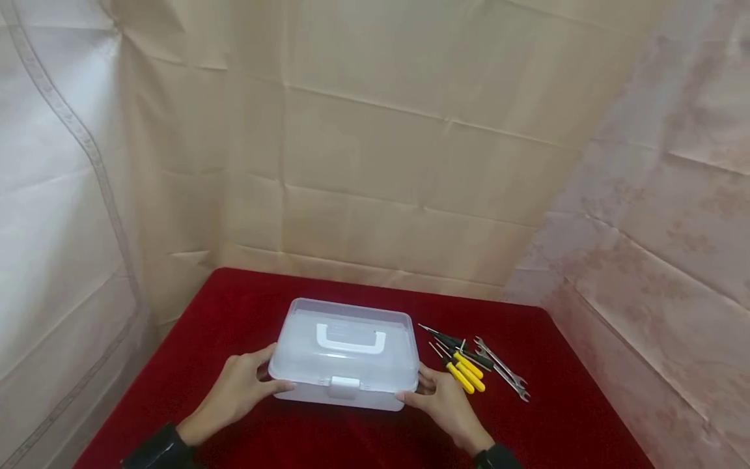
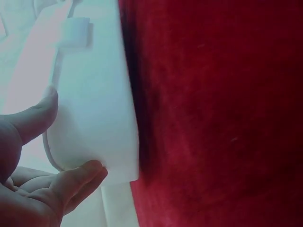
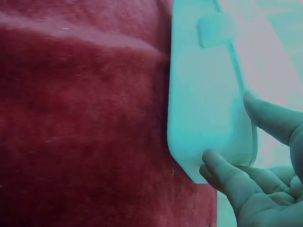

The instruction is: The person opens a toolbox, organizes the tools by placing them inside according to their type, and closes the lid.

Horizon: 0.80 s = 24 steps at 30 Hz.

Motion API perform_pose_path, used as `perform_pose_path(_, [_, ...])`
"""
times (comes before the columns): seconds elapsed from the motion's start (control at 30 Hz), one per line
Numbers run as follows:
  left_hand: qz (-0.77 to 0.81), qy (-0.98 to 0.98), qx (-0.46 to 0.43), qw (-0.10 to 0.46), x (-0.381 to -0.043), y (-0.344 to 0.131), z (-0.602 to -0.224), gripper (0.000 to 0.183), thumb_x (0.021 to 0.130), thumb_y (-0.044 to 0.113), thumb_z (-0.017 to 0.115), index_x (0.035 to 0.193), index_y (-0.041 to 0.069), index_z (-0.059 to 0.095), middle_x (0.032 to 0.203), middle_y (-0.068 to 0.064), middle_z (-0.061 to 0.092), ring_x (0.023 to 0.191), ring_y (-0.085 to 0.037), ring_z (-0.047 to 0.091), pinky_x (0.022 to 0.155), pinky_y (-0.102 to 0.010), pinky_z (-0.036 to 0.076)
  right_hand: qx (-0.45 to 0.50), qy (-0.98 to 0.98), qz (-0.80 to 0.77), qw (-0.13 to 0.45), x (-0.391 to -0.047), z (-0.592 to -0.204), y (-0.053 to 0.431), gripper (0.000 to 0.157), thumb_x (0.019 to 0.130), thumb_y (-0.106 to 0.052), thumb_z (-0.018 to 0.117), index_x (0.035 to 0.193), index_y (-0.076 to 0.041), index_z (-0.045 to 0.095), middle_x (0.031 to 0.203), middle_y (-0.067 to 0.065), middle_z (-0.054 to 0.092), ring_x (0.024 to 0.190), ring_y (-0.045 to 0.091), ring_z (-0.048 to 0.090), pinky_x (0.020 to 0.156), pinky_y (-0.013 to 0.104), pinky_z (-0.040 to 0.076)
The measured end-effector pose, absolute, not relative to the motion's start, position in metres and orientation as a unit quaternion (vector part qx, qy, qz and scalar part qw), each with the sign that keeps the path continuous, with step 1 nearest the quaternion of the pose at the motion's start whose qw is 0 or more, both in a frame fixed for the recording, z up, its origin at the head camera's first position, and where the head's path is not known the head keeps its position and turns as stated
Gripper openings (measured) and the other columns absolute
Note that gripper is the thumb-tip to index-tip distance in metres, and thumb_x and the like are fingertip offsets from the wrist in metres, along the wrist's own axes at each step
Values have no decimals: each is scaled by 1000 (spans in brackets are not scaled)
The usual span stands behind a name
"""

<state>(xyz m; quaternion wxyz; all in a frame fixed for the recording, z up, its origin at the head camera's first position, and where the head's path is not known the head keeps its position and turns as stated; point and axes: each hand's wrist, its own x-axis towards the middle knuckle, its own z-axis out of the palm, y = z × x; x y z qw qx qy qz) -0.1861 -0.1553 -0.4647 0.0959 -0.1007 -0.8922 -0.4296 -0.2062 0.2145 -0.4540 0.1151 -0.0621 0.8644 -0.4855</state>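
A translucent white plastic toolbox (image 1: 299,361) sits on the red cloth with its lid down. A white carrying handle (image 1: 377,343) tops the lid, and a white latch (image 1: 344,387) sits at the middle of the front. My left hand (image 1: 234,387) grips the front left corner; in the left wrist view its thumb is at the lid seam of the toolbox (image 2: 94,104) and its fingers touch the end. At the opposite front corner, my right hand (image 1: 446,405) holds the toolbox in a similar way, thumb in front, fingers round the end, as the right wrist view shows.
Right of the toolbox lie several screwdrivers with yellow handles (image 1: 469,371), dark-handled tools (image 1: 448,340) and metal wrenches (image 1: 506,368). Red cloth (image 1: 562,391) covers the table. Beige curtain (image 1: 381,195) hangs behind, with pale fabric on both sides.
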Motion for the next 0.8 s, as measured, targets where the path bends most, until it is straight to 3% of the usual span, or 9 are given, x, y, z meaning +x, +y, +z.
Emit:
perform_pose_path(0.3, [-432, -895, -70, 82, -179, -150, -471, 83, 65, 42, 87, 134, 5, 59, 125, -10, 64, 97, -18, 66, 80, -32, 51, -54, 875, -470, 99, -200, -462, 217, 99, 73, -47, 79, 148, 1, 38, 136, 20, 53, 113, 31, 62, 80, 36, 53])
perform_pose_path(0.53, [-455, -886, -56, 75, -177, -156, -476, 83, 64, 31, 89, 134, 2, 57, 125, -14, 62, 106, -23, 64, 77, -28, 52, -93, 879, -462, 74, -199, -472, 215, 97, 74, -51, 78, 146, 2, 41, 134, 18, 55, 110, 27, 64, 79, 32, 53])
perform_pose_path(0.67, [-481, -873, -55, 62, -176, -161, -478, 89, 62, 32, 89, 138, 3, 53, 123, -16, 62, 102, -25, 67, 74, -27, 53, -81, 887, -448, 73, -194, -472, 216, 78, 76, -50, 78, 130, 3, 59, 112, 16, 69, 89, 22, 71, 72, 31, 55])
perform_pose_path(0.8, [-499, -863, -74, 37, -182, -163, -479, 105, 61, 44, 88, 148, 9, 40, 130, -13, 58, 104, -24, 66, 78, -28, 53, -42, 869, -470, 150, -183, -471, 215, 52, 82, -49, 73, 103, -1, 68, 84, 7, 70, 68, 19, 69, 63, 33, 55])
